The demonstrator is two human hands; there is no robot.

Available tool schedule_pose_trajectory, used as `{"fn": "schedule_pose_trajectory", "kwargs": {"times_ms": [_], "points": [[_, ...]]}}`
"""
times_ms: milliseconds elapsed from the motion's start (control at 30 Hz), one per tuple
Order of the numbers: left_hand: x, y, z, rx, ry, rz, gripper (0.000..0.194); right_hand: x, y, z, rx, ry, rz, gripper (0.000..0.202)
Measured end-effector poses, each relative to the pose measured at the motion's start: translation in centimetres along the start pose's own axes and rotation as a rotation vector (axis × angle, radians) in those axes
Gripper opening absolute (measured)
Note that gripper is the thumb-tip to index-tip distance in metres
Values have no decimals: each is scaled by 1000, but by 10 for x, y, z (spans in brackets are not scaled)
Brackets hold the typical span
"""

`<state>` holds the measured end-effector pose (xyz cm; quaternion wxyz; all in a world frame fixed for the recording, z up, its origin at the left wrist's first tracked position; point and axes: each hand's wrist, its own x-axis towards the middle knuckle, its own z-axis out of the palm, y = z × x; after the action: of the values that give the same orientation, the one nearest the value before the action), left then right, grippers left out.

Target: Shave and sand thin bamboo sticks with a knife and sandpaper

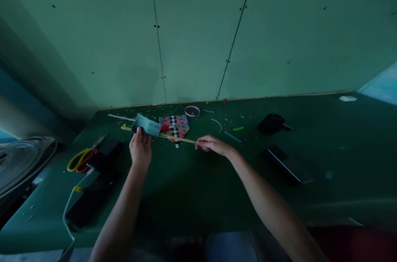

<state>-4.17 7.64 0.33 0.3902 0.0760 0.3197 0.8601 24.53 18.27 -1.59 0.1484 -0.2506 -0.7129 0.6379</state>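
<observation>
My left hand [141, 146] is closed on a pale blue-green piece [148, 125] that looks like folded paper or cloth, with dark material at its left end. My right hand [207, 144] pinches the right end of a thin tan stick [182, 139]. The stick runs leftward behind the pale piece, and its other end shows left of my left hand. Behind the stick, a colourful woven checkered piece [180, 123] lies on the green table, partly covered by the stick. Something red shows between the pale piece and the woven one.
Scissors [82, 160], black devices [93, 200] and a white cable [66, 204] lie at left. A pink ring [192, 108] and scattered strips are near the wall. At right are a black pouch [271, 124], a phone [287, 165] and a white object [347, 98].
</observation>
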Motion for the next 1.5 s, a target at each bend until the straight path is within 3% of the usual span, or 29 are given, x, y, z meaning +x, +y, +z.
{"fn": "schedule_pose_trajectory", "kwargs": {"times_ms": [67,167,233,300,400,467,533,633,700,800,900,967,1133,1300,1367,1433,1500], "points": [[-8,-8,0,18,-25,-40,24,1,0,1,0,1,5,40],[-37,-37,6,123,-250,-216,26,1,0,5,-6,5,-38,39],[-45,-44,9,158,-301,-226,26,-1,-1,4,-5,0,-53,39],[-33,-32,7,110,-237,-153,24,-4,-2,-1,4,-3,-41,38],[-3,-3,-1,32,-48,-33,20,-6,-3,-7,16,-30,-2,37],[3,1,-3,21,-2,-23,17,-4,-1,-5,21,-38,8,37],[-11,-14,0,62,-58,-74,19,0,1,1,23,-17,-9,37],[-46,-50,7,173,-264,-216,27,6,3,14,27,24,-62,35],[-54,-57,11,218,-326,-231,28,6,2,17,27,33,-81,34],[-34,-33,8,142,-249,-124,26,2,-2,13,19,23,-69,36],[-6,-4,3,57,-44,14,21,1,-5,11,18,-10,-46,38],[-6,-3,4,57,-26,-20,22,5,-6,20,25,-25,-52,36],[-46,-38,13,195,-290,-198,31,10,-10,49,42,-26,-117,35],[-47,-29,13,290,-333,-274,33,-2,-12,27,69,-188,-75,42],[-46,-25,12,349,-404,-338,33,-1,-10,18,125,-85,-102,44],[-50,-27,12,433,-551,-456,35,7,-8,21,270,148,-175,49],[-59,-35,12,518,-692,-548,39,19,-8,33,314,196,-188,53]]}}
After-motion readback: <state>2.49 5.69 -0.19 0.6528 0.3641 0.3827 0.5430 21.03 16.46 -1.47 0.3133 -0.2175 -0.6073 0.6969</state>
